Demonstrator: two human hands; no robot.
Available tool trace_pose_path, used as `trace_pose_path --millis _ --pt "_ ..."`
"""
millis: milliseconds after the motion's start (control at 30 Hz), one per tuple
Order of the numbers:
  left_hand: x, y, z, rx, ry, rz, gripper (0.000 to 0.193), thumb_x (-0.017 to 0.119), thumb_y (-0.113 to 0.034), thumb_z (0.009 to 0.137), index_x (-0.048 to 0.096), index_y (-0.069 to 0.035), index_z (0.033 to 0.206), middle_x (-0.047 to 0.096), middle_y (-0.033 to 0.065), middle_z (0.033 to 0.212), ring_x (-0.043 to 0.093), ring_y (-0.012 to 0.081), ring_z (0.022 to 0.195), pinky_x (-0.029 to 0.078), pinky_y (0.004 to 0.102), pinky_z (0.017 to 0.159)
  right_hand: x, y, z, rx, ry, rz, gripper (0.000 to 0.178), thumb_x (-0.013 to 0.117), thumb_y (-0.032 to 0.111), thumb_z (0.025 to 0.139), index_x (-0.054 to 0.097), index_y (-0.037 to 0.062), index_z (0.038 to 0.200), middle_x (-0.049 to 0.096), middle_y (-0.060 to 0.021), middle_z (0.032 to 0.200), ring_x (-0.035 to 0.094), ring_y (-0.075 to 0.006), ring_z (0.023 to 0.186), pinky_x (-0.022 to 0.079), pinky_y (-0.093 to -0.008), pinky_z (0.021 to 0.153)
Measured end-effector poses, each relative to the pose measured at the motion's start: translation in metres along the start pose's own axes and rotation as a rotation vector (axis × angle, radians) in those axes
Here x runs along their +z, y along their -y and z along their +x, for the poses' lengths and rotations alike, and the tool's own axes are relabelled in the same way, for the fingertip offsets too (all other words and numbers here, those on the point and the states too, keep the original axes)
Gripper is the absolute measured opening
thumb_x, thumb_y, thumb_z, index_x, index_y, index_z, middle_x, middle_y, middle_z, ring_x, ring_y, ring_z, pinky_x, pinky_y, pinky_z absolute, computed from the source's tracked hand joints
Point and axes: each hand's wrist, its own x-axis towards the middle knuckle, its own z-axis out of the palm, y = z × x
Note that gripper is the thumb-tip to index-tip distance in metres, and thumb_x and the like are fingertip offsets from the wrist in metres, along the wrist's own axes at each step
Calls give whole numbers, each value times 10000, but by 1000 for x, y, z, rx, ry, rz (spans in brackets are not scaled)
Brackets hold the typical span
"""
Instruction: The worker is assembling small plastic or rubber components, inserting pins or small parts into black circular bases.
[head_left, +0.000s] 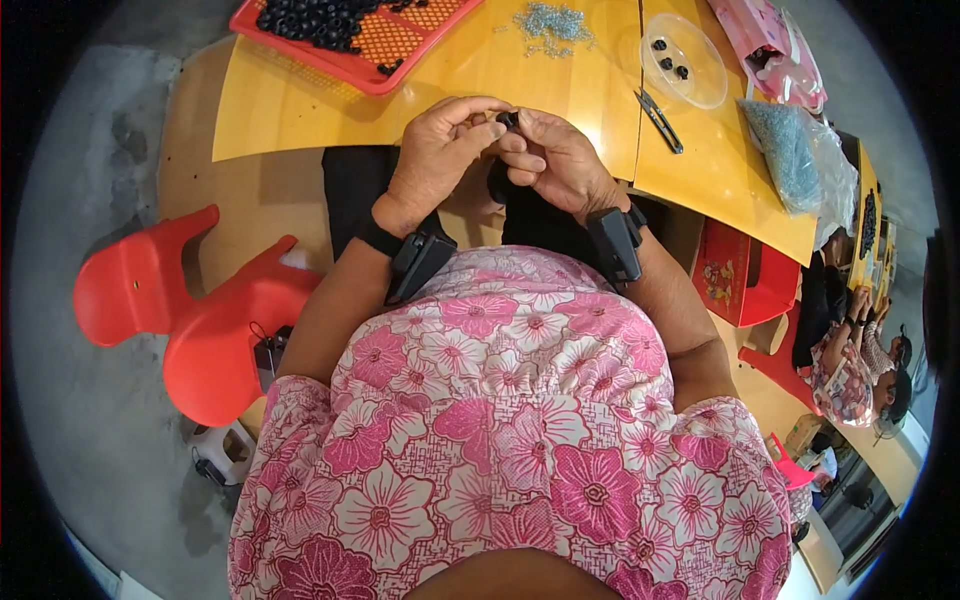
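Observation:
Above the near edge of the yellow table (440, 85), my left hand (440, 150) and my right hand (560, 160) meet. A small black round part (508, 120) sits between their fingertips, both hands pinching it; the fingers cover much of it. Beyond them lies a pile of tiny clear or silvery pieces (552, 25). At the far left a red mesh tray (385, 38) carries many black round parts. On the right, a clear round dish (705, 52) holds 3 black parts (667, 63). Thread snips (660, 122) lie beside it.
A clear bag of blue-grey pieces (785, 150) lies by the table's right edge, near a pink bag (765, 40). Below stands a red box (725, 275). Red chairs (215, 350) are at the left. Other people (850, 375) sit at a table far right.

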Motion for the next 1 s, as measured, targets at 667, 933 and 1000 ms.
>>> trace_pose_path --millis 667,933,1000 --pt "36 -28 -115 -104 -115 -164 138 653 -99 831 637 7 917 611 14 716 558 53 614 443 166 547 30 -66 -76 -286 -151 -466 178 561 97 901 631 -4 1031 598 -24 766 552 -80 616 485 -206 578" --pt "41 -31 -133 -197 -31 -387 163 595 -127 889 595 -10 1001 619 26 822 561 63 676 451 182 583 36 -71 -95 -428 -139 -765 168 566 44 881 631 -16 1024 621 -28 784 569 -72 640 487 -191 602" --pt "41 -32 -137 -242 12 -436 171 583 -142 899 589 -13 1012 613 26 839 551 60 683 452 187 601 35 -75 -98 -450 -136 -790 164 566 41 879 630 -19 1018 621 -29 787 568 -71 639 486 -190 600"
